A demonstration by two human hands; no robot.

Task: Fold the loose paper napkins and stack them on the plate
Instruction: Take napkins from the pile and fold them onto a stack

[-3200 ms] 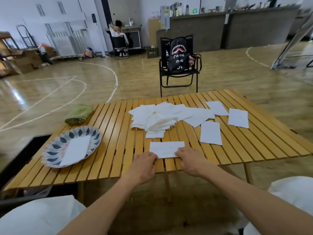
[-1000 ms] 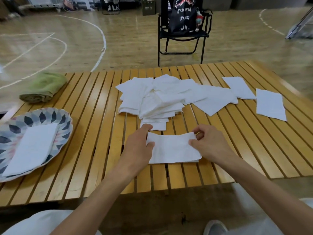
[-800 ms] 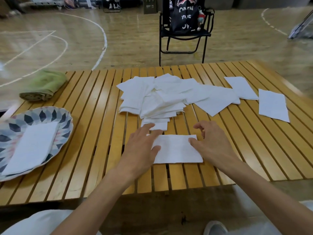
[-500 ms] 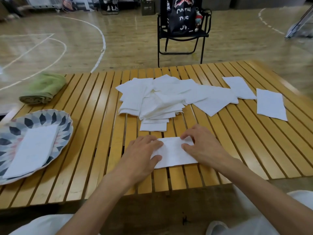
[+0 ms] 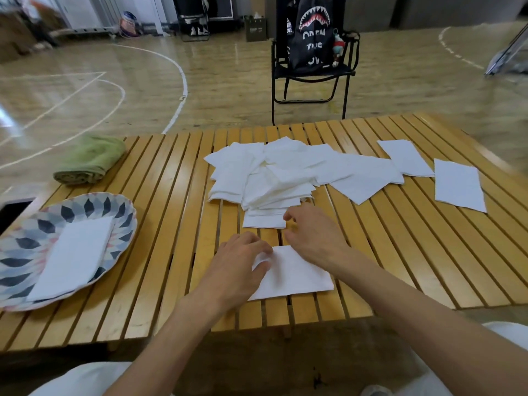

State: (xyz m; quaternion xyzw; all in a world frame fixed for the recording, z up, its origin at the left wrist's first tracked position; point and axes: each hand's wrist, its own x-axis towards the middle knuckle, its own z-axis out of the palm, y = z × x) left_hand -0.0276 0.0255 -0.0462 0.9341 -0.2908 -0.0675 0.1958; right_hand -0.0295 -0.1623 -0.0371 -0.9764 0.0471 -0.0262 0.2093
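A folded white napkin (image 5: 297, 274) lies near the front edge of the slatted wooden table (image 5: 171, 224). My left hand (image 5: 238, 260) grips its left end, fingers curled over the paper. My right hand (image 5: 314, 232) hovers just above its far right corner, fingers spread, holding nothing. A heap of loose white napkins (image 5: 271, 172) sits in the table's middle. Three more napkins lie to the right, one at the far right (image 5: 457, 184). At the left stands a patterned plate (image 5: 28, 241) with one folded napkin (image 5: 74, 255) lying on it.
A rolled green cloth (image 5: 90, 160) lies at the table's back left. Behind the table stands a black folding chair (image 5: 311, 78) with a shark-mouth backpack (image 5: 311, 32) on it. A dark bin edge (image 5: 14, 210) shows left of the plate.
The napkin went from a wide strip to a narrower folded piece. My left hand now grips its left end; my right hand has lifted off and drifted toward the heap.
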